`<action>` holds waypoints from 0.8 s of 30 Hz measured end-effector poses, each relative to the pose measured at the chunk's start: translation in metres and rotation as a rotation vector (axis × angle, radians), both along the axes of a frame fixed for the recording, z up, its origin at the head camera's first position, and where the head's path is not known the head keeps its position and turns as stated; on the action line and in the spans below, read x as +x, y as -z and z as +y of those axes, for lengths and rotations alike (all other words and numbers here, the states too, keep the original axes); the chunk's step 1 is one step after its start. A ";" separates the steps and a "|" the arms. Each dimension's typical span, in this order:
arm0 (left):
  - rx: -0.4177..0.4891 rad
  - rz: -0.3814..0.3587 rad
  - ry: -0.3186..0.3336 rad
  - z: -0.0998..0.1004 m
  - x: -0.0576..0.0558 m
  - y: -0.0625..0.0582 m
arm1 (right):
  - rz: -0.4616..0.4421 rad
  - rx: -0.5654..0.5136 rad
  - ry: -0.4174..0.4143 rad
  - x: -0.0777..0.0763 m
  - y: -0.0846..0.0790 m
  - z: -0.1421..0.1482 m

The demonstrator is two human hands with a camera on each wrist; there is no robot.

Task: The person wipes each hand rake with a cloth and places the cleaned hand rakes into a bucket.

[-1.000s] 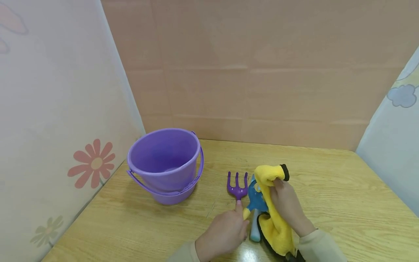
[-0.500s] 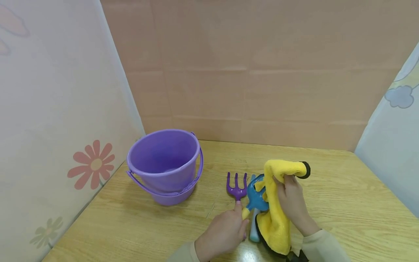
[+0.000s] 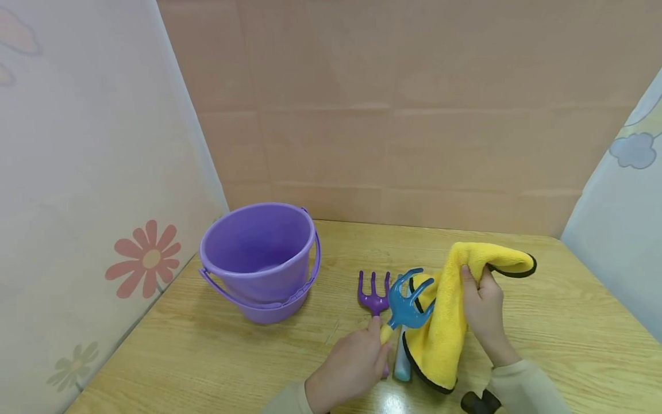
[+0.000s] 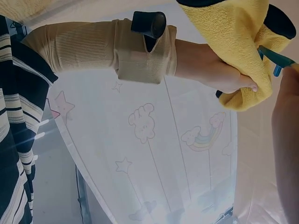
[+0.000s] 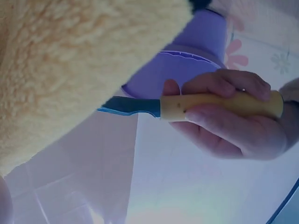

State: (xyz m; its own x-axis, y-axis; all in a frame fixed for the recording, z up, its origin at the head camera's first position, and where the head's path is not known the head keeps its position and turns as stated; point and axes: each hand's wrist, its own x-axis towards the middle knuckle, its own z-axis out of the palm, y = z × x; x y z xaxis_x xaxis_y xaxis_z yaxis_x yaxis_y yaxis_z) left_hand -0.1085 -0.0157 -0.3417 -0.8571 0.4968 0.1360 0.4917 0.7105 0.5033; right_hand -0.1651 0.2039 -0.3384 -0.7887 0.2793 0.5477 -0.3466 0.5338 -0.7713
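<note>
My left hand [image 3: 347, 368] grips the yellow handle [image 5: 219, 106] of a toy garden rake with a glossy blue head [image 3: 405, 307], its tines pointing up and away. Just right of it, my right hand [image 3: 484, 310] pinches a yellow cloth [image 3: 449, 328] with black edging between thumb and fingers. The cloth hangs down behind and beside the blue tines, its top corner folded over to the right. A purple three-tined toy rake [image 3: 374, 303] lies on the table, its handle mostly hidden by my left hand. A pale blue tool handle [image 3: 403, 361] shows beneath the blue rake.
A purple bucket [image 3: 274, 290] stands on the wooden table [image 3: 548, 322] at the left, its carrying handle hanging down in front. A brown panel [image 3: 414, 115] rises at the back, with patterned pale walls at both sides.
My right hand has moved right and slightly up, drawing the cloth off the blue tines, which now show more fully. My left hand has stayed nearly in place.
</note>
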 end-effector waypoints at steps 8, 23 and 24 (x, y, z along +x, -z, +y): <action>0.068 -0.021 -0.019 0.000 0.001 -0.002 | -0.215 -0.433 -0.297 0.003 0.002 0.002; 0.124 0.021 -0.039 0.001 0.002 0.000 | -0.453 -0.493 -0.393 0.001 0.006 -0.001; 0.122 0.033 -0.037 0.001 0.002 0.000 | -0.451 -0.488 -0.393 0.001 0.006 -0.001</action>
